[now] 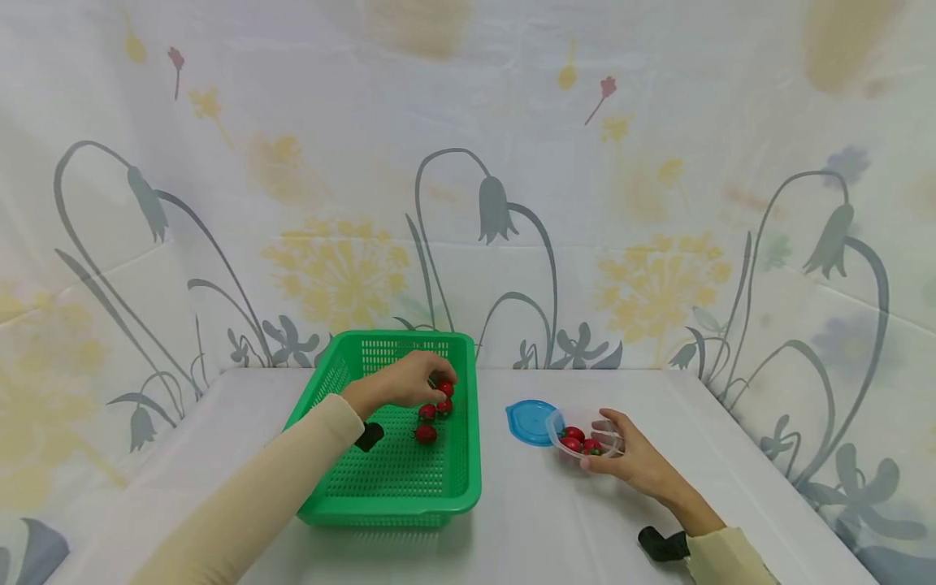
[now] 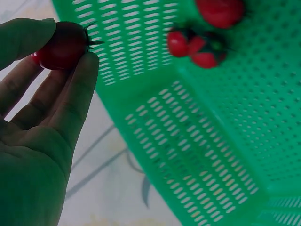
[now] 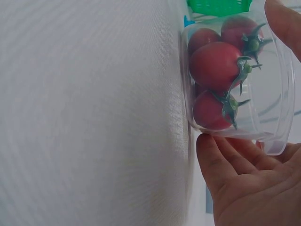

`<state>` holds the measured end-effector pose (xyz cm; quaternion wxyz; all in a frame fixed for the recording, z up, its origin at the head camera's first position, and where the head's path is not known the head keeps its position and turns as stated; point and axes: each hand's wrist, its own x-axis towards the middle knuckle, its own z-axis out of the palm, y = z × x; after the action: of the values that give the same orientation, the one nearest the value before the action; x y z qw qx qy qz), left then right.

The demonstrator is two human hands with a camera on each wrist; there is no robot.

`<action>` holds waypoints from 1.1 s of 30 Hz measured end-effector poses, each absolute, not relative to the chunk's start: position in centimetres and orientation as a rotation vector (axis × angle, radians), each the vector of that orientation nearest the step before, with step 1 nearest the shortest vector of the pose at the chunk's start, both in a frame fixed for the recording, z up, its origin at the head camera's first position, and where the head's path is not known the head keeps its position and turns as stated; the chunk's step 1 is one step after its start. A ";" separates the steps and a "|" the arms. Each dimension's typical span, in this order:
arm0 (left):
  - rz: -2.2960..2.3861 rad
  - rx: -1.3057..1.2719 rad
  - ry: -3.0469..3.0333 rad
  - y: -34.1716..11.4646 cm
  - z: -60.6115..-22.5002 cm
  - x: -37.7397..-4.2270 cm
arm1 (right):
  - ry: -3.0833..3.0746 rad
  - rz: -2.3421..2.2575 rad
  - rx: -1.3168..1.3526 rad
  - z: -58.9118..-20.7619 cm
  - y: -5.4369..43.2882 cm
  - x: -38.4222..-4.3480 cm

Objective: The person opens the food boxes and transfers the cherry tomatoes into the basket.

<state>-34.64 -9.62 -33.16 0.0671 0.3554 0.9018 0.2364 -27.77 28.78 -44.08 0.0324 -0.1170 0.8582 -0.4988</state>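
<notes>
My left hand (image 1: 409,380) is over the right side of the green basket (image 1: 387,505). Between thumb and fingertips it pinches a cherry tomato (image 2: 63,45) with a green stem end. Below it, in the basket, lie a few more cherry tomatoes, one (image 1: 426,434) nearest the front and two side by side in the left wrist view. On the table to the right, my right hand (image 1: 632,459) grips a small clear plastic container (image 3: 263,120), thumb on one side and fingers on the other. Several red cherry tomatoes (image 3: 216,66) with green stems sit inside it.
A blue lid (image 1: 530,422) lies flat on the white tablecloth (image 1: 526,520), just left of the clear container and overlapped by it in the head view. Behind the table hangs a flower-printed curtain (image 1: 468,276). The basket's raised walls surround the left hand's area.
</notes>
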 end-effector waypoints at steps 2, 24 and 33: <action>0.713 1.045 2.709 -9.8 -33.8 -34.7 | 2.644 -1.534 -0.356 -44.1 28.8 -27.8; 0.529 1.020 2.680 -9.4 -36.8 -34.9 | 2.656 -1.520 -0.343 -44.5 28.9 -27.9; 0.565 1.035 2.653 -9.6 -37.0 -35.0 | 2.661 -1.515 -0.355 -44.4 28.8 -27.8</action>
<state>-34.96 -9.59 -37.01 0.1187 0.3539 0.9074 0.1933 -27.80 28.82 -44.41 0.0297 -0.1151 0.8628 -0.4913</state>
